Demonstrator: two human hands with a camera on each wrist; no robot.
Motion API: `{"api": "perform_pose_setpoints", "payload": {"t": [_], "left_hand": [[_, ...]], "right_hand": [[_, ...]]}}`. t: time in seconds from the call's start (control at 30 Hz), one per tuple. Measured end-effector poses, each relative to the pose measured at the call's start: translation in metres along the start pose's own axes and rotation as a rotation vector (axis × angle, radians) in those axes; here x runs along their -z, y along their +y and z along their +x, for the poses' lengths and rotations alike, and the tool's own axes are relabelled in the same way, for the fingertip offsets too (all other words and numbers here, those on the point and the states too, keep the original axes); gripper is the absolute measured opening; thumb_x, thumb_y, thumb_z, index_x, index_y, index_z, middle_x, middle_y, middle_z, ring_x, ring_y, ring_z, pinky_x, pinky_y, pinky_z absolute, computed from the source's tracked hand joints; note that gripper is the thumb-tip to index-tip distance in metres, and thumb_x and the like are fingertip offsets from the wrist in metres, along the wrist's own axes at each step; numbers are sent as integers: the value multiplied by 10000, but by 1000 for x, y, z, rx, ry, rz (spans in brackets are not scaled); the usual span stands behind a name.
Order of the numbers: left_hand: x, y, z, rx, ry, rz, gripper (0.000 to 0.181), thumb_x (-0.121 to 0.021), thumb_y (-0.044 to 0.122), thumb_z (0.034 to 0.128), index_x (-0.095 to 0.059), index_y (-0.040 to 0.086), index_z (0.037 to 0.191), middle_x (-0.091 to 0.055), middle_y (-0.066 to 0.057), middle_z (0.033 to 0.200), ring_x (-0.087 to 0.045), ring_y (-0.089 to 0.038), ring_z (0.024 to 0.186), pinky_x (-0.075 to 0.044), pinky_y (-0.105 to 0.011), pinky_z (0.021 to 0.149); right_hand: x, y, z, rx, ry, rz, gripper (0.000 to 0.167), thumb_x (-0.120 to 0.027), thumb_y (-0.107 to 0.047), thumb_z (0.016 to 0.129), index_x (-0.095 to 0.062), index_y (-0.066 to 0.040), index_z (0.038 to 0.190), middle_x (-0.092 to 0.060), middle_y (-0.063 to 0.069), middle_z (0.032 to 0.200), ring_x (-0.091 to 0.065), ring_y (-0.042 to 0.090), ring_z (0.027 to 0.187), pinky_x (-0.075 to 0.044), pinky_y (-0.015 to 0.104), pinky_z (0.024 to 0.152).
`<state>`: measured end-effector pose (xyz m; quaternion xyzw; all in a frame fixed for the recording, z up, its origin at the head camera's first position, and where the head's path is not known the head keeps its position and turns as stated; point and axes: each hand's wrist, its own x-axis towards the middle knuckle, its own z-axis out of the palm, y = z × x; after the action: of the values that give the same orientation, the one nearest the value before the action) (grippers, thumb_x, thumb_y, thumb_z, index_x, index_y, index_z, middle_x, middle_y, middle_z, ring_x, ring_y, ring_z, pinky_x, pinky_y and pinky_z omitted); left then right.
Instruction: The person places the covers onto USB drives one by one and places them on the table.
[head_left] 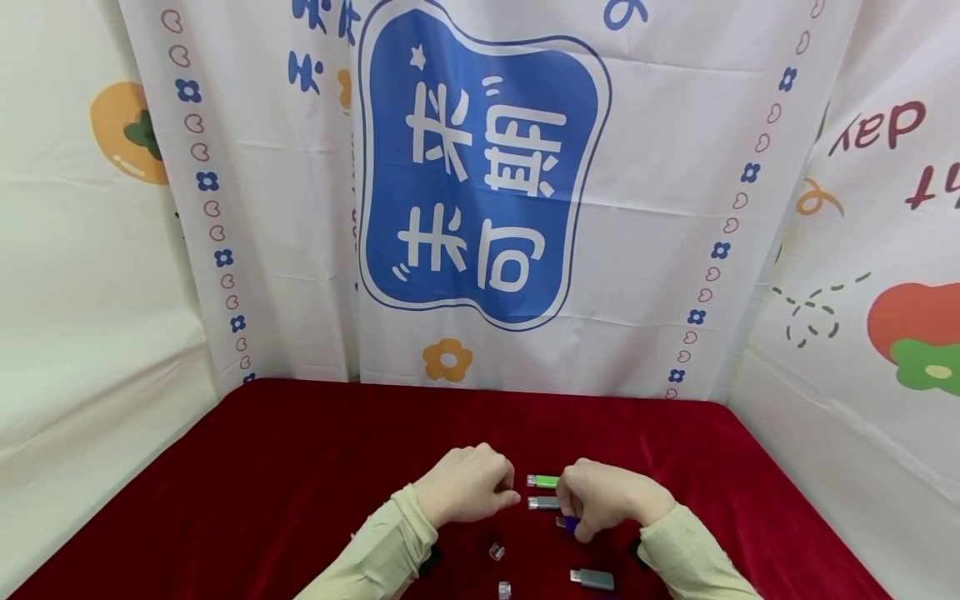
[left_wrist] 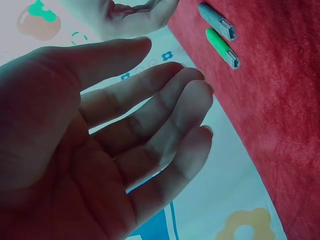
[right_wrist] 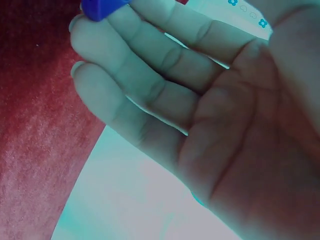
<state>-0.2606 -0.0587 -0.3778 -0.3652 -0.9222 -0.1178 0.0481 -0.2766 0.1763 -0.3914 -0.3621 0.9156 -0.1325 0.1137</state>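
My right hand [head_left: 603, 496] pinches a blue USB stick [head_left: 571, 523] at its fingertips, metal plug facing left. In the right wrist view the blue body shows at the top, by the fingertips; the thumb is mostly out of view there. Left of it hovers my left hand [head_left: 468, 485], fingers loosely bent, and the left wrist view finds nothing in its palm. Between the hands lie a green USB stick [head_left: 546, 481] and a grey USB stick [head_left: 543, 502], side by side, plugs to the left. The right hand hides part of their right ends.
Two small clear caps [head_left: 497, 551] lie on the red cloth [head_left: 360, 450] near the front. Another grey USB stick [head_left: 596, 579] rests closer to the front edge, a bit of something blue beside it. Printed white curtains [head_left: 652, 250] hang behind and at both sides.
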Motion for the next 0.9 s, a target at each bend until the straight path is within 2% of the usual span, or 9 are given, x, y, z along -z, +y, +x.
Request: {"api": "perform_pose_setpoints", "payload": {"t": [0.17,0.37,0.57,0.9], "left_hand": [[2,2,-3,1,-59,-20,207,-760,325,871,-682,207,719,-533,160,633,-489,-12,504,-427,-197,491],[1,4,-5,23,-123,3,263,-799,399,814,-650,216,697,-526,153,641,-494,-29,518,-429,-225,498],[-3,5,-7,31,-147,22,338,-834,432,754,-611,210,632,-511,146,604,-487,-38,500,-418,-227,479],[-12,7,-8,57,-182,67,405,-847,459,724,-576,208,557,-489,136,539,-472,-40,475,-400,-221,460]], "right_hand": [[7,-1,-4,22,38,10,246,-829,-3,696,-639,-154,736,-547,-130,639,-495,26,547,-465,218,505],[22,-2,-13,37,97,46,209,-819,-22,732,-662,-157,763,-566,-133,671,-527,39,589,-490,231,556],[40,-3,-25,40,164,57,198,-796,-37,768,-663,-181,789,-579,-131,704,-546,56,629,-504,252,587],[59,-5,-42,94,259,53,227,-760,-11,792,-653,-211,809,-561,-110,685,-532,81,611,-498,263,563]]}}
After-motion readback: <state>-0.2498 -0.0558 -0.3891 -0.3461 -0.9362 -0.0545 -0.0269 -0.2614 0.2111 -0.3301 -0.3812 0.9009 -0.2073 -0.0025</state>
